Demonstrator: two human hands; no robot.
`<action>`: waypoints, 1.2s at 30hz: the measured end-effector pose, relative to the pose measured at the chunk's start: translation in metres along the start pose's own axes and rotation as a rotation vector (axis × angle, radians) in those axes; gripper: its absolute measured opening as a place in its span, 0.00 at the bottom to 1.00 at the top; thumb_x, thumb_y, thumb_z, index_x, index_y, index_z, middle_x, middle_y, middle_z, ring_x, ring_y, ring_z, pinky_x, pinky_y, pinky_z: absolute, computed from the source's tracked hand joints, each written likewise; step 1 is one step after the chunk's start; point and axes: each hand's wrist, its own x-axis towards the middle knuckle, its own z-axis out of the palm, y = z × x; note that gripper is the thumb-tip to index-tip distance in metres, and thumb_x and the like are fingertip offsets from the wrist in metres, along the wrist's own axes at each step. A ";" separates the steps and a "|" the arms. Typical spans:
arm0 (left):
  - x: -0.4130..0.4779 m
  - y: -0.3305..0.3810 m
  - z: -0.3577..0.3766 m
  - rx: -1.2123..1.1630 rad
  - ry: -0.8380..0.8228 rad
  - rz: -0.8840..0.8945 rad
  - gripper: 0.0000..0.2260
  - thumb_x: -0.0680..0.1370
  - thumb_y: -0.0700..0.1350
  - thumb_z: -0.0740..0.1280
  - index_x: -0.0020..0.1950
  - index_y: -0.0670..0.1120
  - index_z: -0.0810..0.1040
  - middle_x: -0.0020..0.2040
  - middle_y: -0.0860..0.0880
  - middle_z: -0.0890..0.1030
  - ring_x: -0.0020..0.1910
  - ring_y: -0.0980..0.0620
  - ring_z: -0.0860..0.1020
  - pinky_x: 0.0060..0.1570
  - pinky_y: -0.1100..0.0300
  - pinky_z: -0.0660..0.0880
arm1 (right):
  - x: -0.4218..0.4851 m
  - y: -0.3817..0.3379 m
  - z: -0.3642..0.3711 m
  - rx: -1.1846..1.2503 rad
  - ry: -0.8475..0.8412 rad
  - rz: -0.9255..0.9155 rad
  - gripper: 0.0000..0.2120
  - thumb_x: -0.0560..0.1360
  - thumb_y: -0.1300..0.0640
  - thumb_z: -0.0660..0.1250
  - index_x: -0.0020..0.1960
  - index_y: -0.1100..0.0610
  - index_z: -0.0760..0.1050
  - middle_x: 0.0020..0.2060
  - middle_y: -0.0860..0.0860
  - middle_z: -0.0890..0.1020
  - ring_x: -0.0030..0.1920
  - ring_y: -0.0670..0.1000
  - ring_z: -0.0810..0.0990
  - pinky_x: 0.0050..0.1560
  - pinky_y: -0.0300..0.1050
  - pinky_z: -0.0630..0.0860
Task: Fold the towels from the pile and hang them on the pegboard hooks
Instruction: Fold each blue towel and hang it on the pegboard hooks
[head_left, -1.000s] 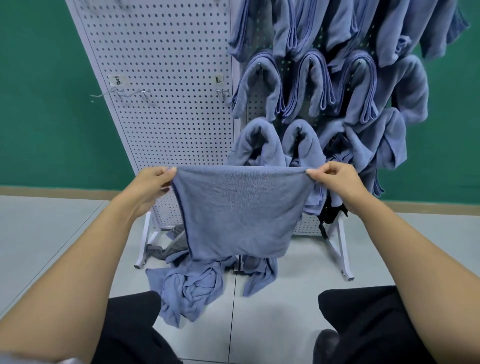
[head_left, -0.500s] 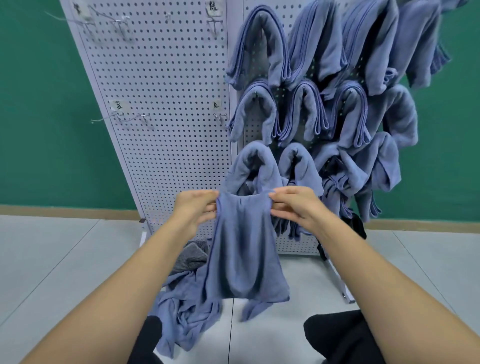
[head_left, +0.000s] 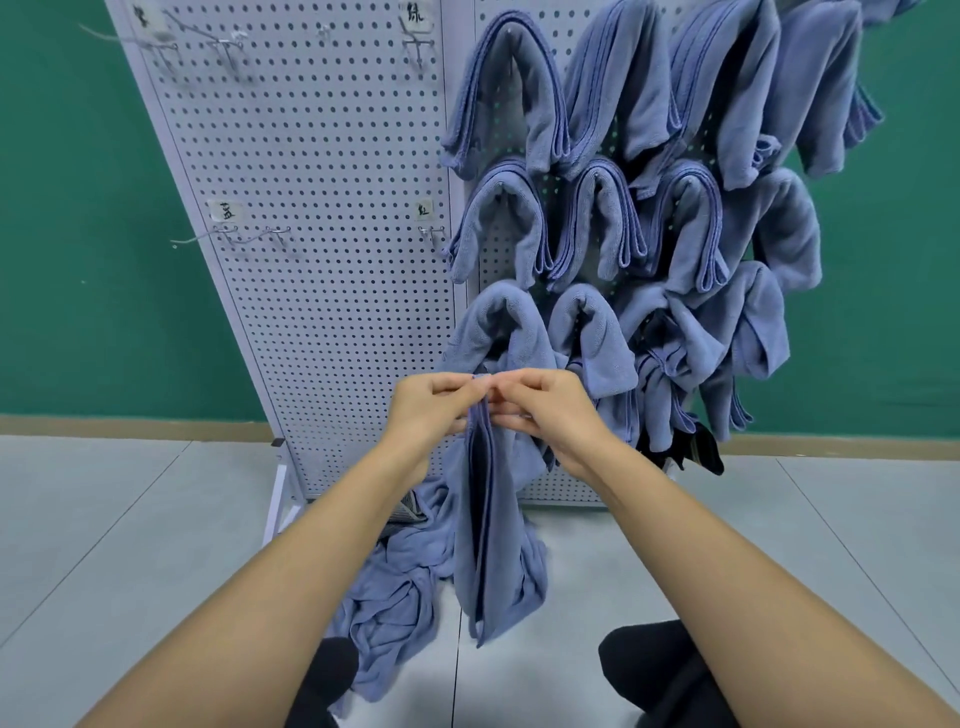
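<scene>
A blue towel (head_left: 491, 525) hangs folded lengthwise in front of me, its top corners brought together. My left hand (head_left: 428, 408) and my right hand (head_left: 545, 410) meet at its top edge and both pinch it. Behind them stands the white pegboard (head_left: 311, 260). Its right half is covered with several folded blue towels (head_left: 597, 218) draped over hooks. Bare hooks (head_left: 236, 236) stick out on the left half. A pile of loose blue towels (head_left: 395, 597) lies on the floor at the board's foot.
The pegboard stands on white feet (head_left: 280, 499) on a grey tiled floor, against a green wall. A black item (head_left: 691, 452) hangs low at the right of the board. My dark-clad knees (head_left: 654, 670) show at the bottom edge.
My hands have come together from a wide spread, folding the towel in half lengthwise. The view has tilted upward, showing more of the board.
</scene>
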 end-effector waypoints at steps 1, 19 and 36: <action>0.000 0.000 -0.001 0.014 -0.015 0.018 0.04 0.73 0.42 0.73 0.47 0.45 0.83 0.38 0.51 0.84 0.33 0.63 0.81 0.32 0.71 0.74 | 0.000 -0.001 -0.002 0.023 -0.035 0.008 0.08 0.78 0.66 0.62 0.51 0.63 0.81 0.43 0.57 0.84 0.43 0.50 0.84 0.49 0.41 0.81; 0.018 0.002 -0.023 -0.017 -0.077 -0.004 0.06 0.80 0.40 0.63 0.51 0.49 0.78 0.40 0.54 0.81 0.37 0.59 0.78 0.45 0.62 0.77 | 0.032 -0.042 -0.028 -1.045 -0.218 -0.372 0.12 0.75 0.51 0.69 0.40 0.59 0.73 0.33 0.53 0.76 0.34 0.48 0.70 0.39 0.47 0.68; -0.040 -0.064 0.013 -0.363 -0.232 -0.633 0.17 0.71 0.56 0.72 0.47 0.43 0.76 0.37 0.46 0.80 0.35 0.50 0.78 0.40 0.55 0.74 | -0.001 -0.198 -0.032 -1.007 0.007 -0.468 0.21 0.77 0.51 0.67 0.46 0.71 0.74 0.36 0.56 0.72 0.37 0.50 0.69 0.40 0.43 0.65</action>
